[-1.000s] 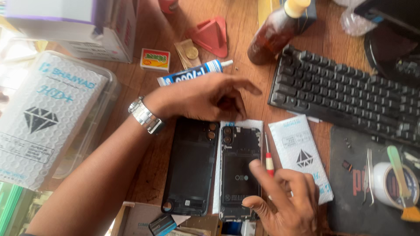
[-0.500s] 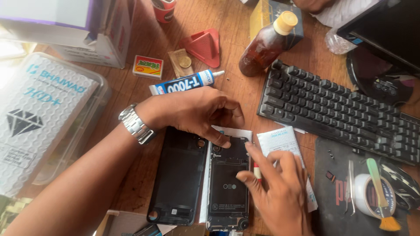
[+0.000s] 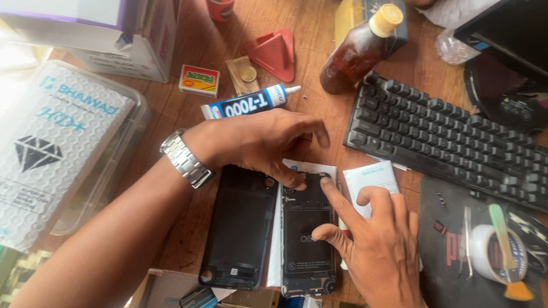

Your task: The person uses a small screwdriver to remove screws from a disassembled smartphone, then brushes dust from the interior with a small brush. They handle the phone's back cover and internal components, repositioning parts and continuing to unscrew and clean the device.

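An opened black phone body [image 3: 307,239] lies on a white sheet on the wooden desk, with its separate black back cover [image 3: 238,228] just to the left. My left hand [image 3: 257,140], with a metal watch on the wrist, reaches over from the left and pinches at the phone's top edge with thumb and fingers. My right hand [image 3: 377,245] rests on the phone's right side, index fingertip pressed at the top corner and thumb on the middle of the phone.
A blue glue tube [image 3: 248,104] lies just above my left hand. A black keyboard [image 3: 451,137], a brown bottle [image 3: 359,51], a red triangular stand [image 3: 271,54], a matchbox [image 3: 198,80], a tape roll with a brush [image 3: 496,251] and a bubble-wrap packet in a clear tray [image 3: 51,154] surround the spot.
My right hand slid up the phone, its index finger now at the top corner. My left hand's fingers closed down onto the phone's top edge. The view shifted slightly.
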